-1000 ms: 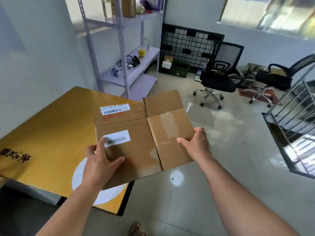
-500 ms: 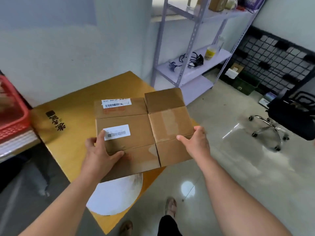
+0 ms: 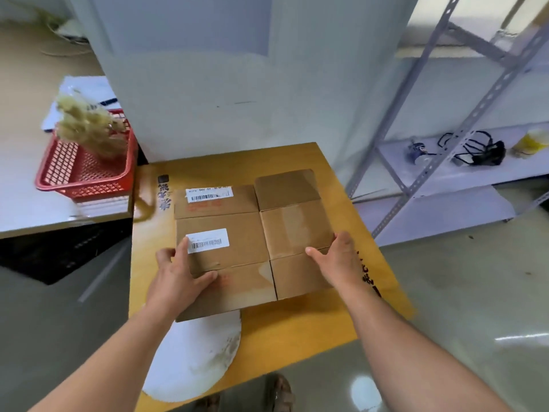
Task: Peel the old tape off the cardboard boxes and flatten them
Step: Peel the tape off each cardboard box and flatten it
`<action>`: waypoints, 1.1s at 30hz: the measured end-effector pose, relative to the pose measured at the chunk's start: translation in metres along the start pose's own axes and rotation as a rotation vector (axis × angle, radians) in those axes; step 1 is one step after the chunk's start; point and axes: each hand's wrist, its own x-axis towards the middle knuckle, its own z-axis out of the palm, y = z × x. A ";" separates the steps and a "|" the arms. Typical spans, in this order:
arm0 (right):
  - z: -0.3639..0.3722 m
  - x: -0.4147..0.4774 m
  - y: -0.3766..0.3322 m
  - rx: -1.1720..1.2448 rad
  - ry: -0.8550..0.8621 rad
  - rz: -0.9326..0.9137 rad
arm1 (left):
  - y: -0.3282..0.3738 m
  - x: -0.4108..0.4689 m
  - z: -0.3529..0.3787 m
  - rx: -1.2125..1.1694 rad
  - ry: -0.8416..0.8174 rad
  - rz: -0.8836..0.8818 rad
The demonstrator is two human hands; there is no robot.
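A flattened brown cardboard box (image 3: 237,248) with two white barcode labels is held level over a large yellow flat carton (image 3: 297,331). My left hand (image 3: 178,278) grips its near-left edge, thumb on top beside the lower label (image 3: 208,240). My right hand (image 3: 338,260) holds its right edge, thumb on top and fingers along the side. Pale strips on the flaps mark where tape sat. The box's underside is hidden.
A red mesh basket (image 3: 86,173) with a pale crumpled bundle sits on a white table at left. A grey wall panel stands behind. A metal shelf rack (image 3: 445,162) with cables stands at right. A white round patch (image 3: 193,361) lies on the yellow carton.
The view has swung left, bringing the red basket and white table into sight. Both hands have carried the flattened box over the yellow carton, grips unchanged.
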 end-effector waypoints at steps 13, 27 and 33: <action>0.039 0.030 -0.017 -0.405 -0.212 -0.568 | 0.012 0.006 0.048 0.315 0.027 -0.008; 0.038 0.029 -0.047 -0.533 -0.252 -0.546 | 0.018 0.004 0.042 0.331 -0.074 0.052; 0.040 -0.011 -0.091 -0.486 -0.144 -0.723 | -0.003 -0.011 0.001 0.231 0.092 0.075</action>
